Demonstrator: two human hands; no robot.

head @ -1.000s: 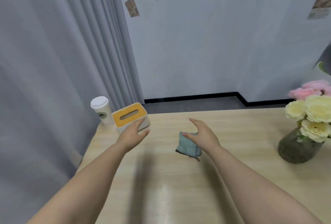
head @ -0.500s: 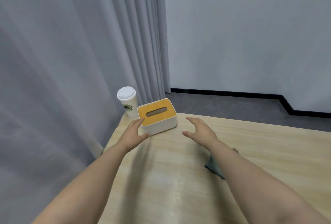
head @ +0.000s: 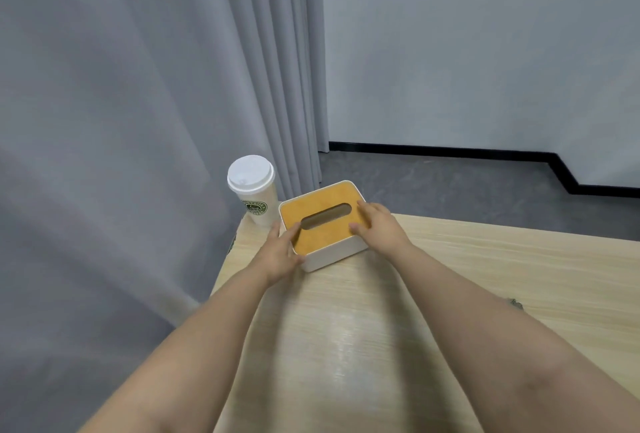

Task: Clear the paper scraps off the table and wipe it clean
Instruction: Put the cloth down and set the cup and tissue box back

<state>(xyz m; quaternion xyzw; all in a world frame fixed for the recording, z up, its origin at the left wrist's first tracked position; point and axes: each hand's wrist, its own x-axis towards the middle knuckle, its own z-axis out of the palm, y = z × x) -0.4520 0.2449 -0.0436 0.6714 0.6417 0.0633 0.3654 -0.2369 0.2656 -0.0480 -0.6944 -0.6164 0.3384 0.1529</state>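
A white tissue box with an orange lid (head: 323,228) stands near the far left corner of the light wooden table (head: 346,335). My left hand (head: 280,252) touches the box's front left corner, with straight fingers on the lid's edge and the thumb at the front wall. My right hand (head: 377,224) lies flat on the right part of the lid, fingers straight. Only a small edge of the grey-blue cloth (head: 516,303) shows on the table, behind my right forearm. I see no paper scraps.
A white lidded paper cup (head: 254,190) with a green logo stands at the table's far left corner, right behind the box. A grey curtain (head: 138,120) hangs close along the left edge. Beyond the table's far edge lie dark floor and a white wall.
My view turned left and down, so the vase and most of the cloth left the frame. My right hand left the cloth and came onto the box lid. My left hand closed in on the box's corner.
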